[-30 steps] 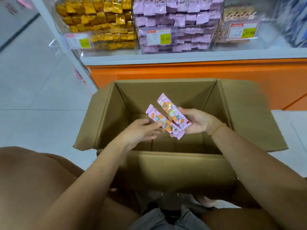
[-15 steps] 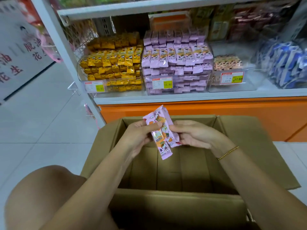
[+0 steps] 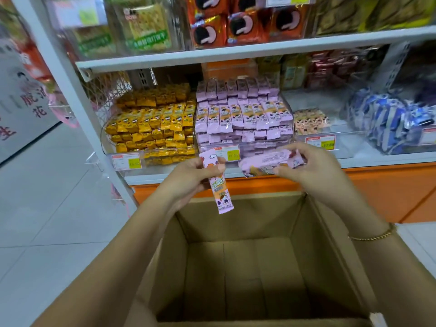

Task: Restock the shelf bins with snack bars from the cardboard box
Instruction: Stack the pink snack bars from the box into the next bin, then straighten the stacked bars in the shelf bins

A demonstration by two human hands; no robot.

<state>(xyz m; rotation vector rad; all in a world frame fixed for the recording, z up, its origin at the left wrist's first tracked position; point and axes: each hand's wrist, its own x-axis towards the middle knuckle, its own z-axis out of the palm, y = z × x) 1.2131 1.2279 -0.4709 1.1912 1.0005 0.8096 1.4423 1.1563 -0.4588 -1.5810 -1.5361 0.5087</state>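
Since the earlier frame, the hands had parted and risen from above the cardboard box [image 3: 238, 220] toward the shelf [image 3: 377, 159]. The left hand [image 3: 188, 179] pinched the first snack bar [image 3: 220, 192] near its top, so that it hung upright over the box's far wall. The right hand [image 3: 316, 171] gripped the second snack bar [image 3: 264, 161], held roughly level in front of the bin of pink bars [image 3: 243, 119].

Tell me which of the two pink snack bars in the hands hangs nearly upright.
The pink wrapped snack bar pinched by the left hand hangs upright, above the brown cardboard box. The other pink bar, in the right hand, lies sideways.
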